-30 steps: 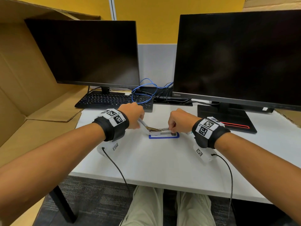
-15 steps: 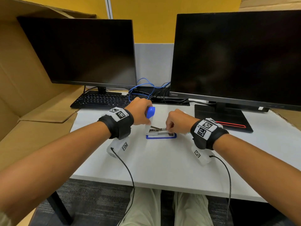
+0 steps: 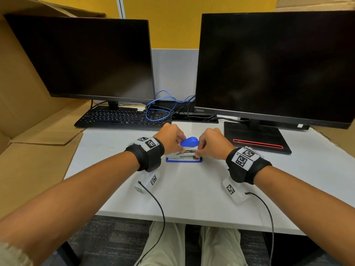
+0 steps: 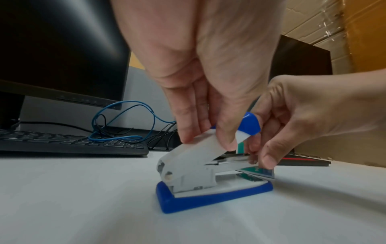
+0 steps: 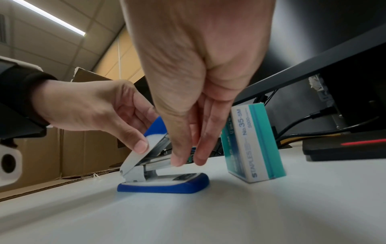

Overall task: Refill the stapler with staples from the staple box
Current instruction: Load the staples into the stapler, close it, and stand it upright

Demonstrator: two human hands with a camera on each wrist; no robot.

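The stapler [image 3: 183,159] has a blue base and stands mid-table; it also shows in the wrist views as stapler [image 4: 188,168] and stapler [image 5: 167,184]. Its white top cover with a blue tip [image 3: 189,142] is raised at a slant over the metal staple channel [image 4: 229,161]. My left hand [image 3: 181,140] pinches that cover between thumb and fingers. My right hand [image 3: 199,148] pinches the front end of the channel with its fingertips [image 5: 177,162]. A teal and white staple box [image 5: 252,142] stands upright just behind the stapler; my right hand hides it in the head view.
Two dark monitors [image 3: 274,64] stand at the back, the right one on a black base with a red stripe [image 3: 257,142]. A black keyboard [image 3: 119,118] and blue cable [image 3: 159,110] lie behind the hands. Cardboard [image 3: 34,150] borders the table's left edge.
My left hand has swung the stapler's cover from folded back at the left up and over toward the staple channel. My right hand has stayed at the channel's front end.
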